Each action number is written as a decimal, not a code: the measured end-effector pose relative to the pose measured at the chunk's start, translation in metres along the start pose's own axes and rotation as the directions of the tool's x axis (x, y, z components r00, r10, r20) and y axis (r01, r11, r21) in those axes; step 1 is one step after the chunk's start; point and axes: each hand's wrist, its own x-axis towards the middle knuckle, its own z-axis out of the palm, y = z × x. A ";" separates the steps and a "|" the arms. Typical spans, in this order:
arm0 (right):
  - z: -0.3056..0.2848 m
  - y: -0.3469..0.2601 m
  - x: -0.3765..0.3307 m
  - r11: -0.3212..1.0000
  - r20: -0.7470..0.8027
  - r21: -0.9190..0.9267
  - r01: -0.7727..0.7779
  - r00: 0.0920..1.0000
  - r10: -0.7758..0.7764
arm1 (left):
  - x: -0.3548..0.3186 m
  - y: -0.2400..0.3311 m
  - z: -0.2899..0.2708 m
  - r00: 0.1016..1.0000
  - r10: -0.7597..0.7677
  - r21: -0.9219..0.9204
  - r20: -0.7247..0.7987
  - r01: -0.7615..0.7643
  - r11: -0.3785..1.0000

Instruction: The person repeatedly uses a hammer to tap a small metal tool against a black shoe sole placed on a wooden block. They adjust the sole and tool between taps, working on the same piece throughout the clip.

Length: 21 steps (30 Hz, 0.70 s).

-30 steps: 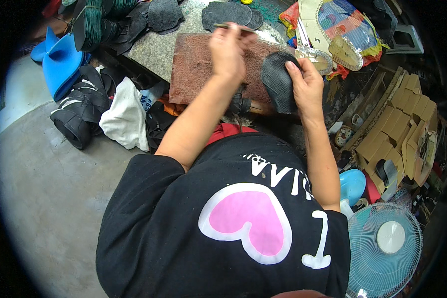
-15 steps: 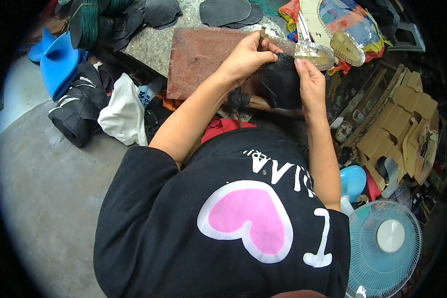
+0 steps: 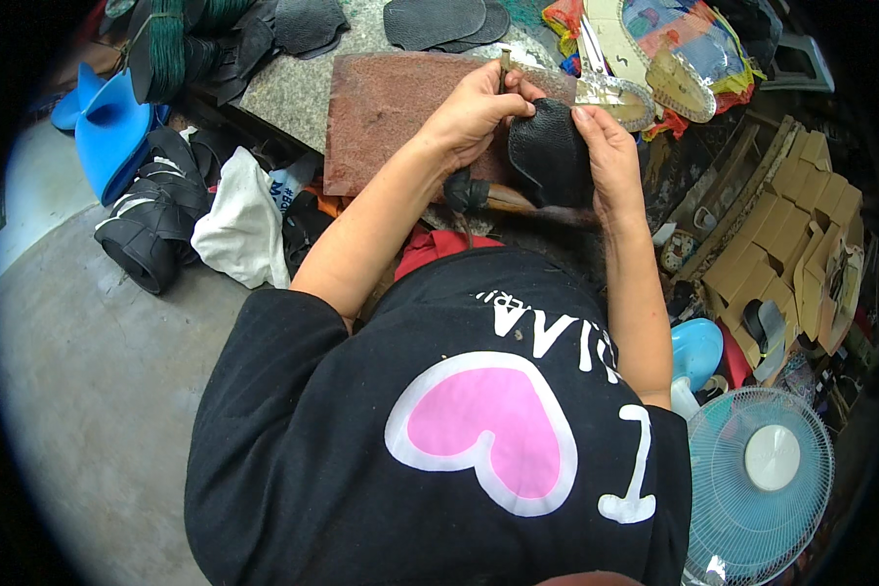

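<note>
A black grained leather piece (image 3: 549, 154) with rounded edges hangs between my two hands, over the near right part of a brown board. My left hand (image 3: 479, 112) is closed, pinching its upper left corner. A short, thin metal-looking tool (image 3: 505, 66) also sticks up from the left fingers; its lower end is hidden. At the upper right edge, my right hand (image 3: 610, 154) grips the leather between thumb and fingers. Just beyond lie scissors (image 3: 588, 47) and two pale sole-shaped pieces, the nearer one (image 3: 620, 101) close to my right fingertips.
The brown board (image 3: 376, 122) rests on a speckled stone top (image 3: 288, 107). A hammer-like tool with a wooden handle (image 3: 503, 198) lies at its near edge. Black leather pieces (image 3: 435, 21) lie farther back. Cardboard (image 3: 772, 244) and a fan (image 3: 762, 488) are on the right, black rolls (image 3: 151, 225) on the left.
The leather piece has tilted so more of its grained face shows, and both hands have shifted slightly left. The grip on the leather continues.
</note>
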 end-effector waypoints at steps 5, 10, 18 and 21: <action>-0.002 -0.002 0.000 0.999 0.001 -0.033 0.040 0.999 -0.040 | -0.001 0.001 0.001 0.998 0.020 0.049 -0.051 -0.017 0.999; -0.005 0.005 0.003 0.992 -0.019 -0.072 0.101 0.995 -0.103 | -0.004 0.000 0.005 0.996 0.068 0.020 -0.061 -0.067 0.998; -0.003 0.012 0.019 0.736 -0.097 -0.663 0.139 0.958 -0.269 | 0.004 0.001 0.004 0.942 0.308 0.647 -0.131 -0.154 0.747; 0.004 0.009 0.023 0.580 -0.103 -0.809 0.095 0.949 -0.299 | 0.007 0.002 0.004 0.862 0.504 0.879 -0.048 -0.203 0.431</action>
